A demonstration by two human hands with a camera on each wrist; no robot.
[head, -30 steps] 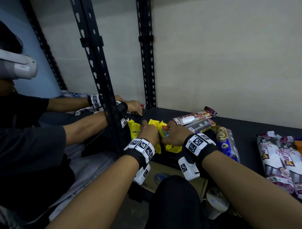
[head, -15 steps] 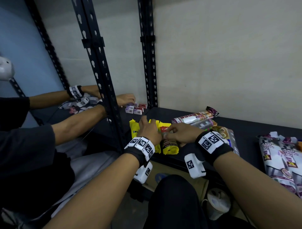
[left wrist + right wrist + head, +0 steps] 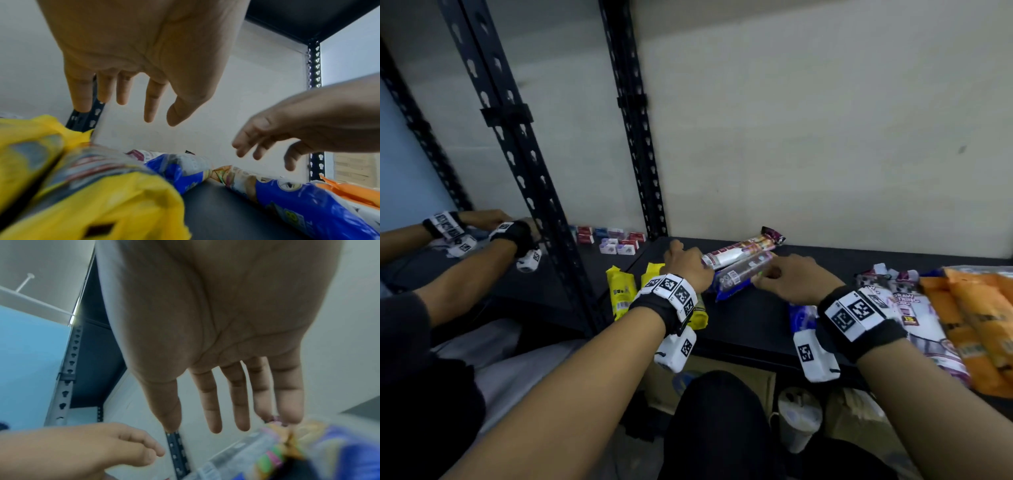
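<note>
On the black shelf [image 3: 750, 318] lie two yellow packets [image 3: 620, 291] at the left, with more yellow wrapping [image 3: 82, 194] under my left wrist. Behind them is a long white-and-red snack pack [image 3: 739, 249] and a clear blue-ended pack [image 3: 736, 278]. My left hand [image 3: 685, 263] hovers over the near end of those long packs with straight fingers [image 3: 150, 104], holding nothing. My right hand [image 3: 787, 281] hovers just right of the clear pack, palm down, fingers [image 3: 240, 402] straight and empty. Another blue pack [image 3: 298, 194] lies under my right wrist.
White-and-purple packs [image 3: 914, 308] and orange packs [image 3: 979, 325] fill the shelf's right end. Small red and blue boxes [image 3: 616, 240] sit on the neighbouring shelf past the black upright [image 3: 517, 144]. Another person's hands [image 3: 513, 233] work there at the far left. A cardboard box [image 3: 726, 370] stands below.
Both my hands have let go of the yellow packet and moved right and back, over the long packs. The other person's hands drew back to the left.
</note>
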